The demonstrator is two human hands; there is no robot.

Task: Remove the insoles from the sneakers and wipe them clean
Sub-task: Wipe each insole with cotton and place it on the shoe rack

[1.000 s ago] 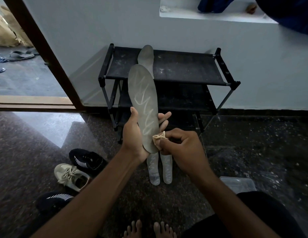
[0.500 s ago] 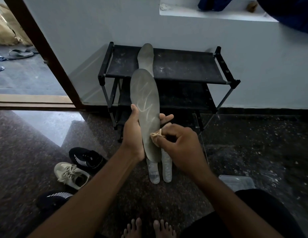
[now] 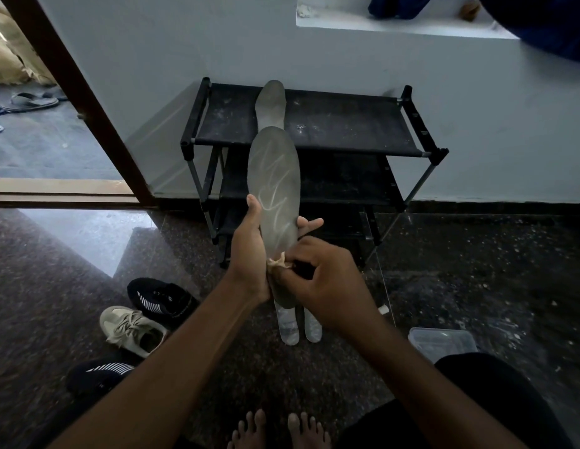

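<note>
The left hand [image 3: 249,257] grips a grey insole [image 3: 275,196] upright, its fingers curled around it. The right hand [image 3: 327,283] pinches a small cloth [image 3: 277,262] against the insole's lower part. Two more insoles [image 3: 298,325] lie on the floor below.

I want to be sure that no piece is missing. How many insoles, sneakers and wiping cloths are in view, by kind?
Insoles: 4 (held insole, rack-top insole, left floor insole, right floor insole)
Sneakers: 3 (upper black sneaker, beige sneaker, lower black sneaker)
Cloths: 1 (cloth)
Total: 8
</note>
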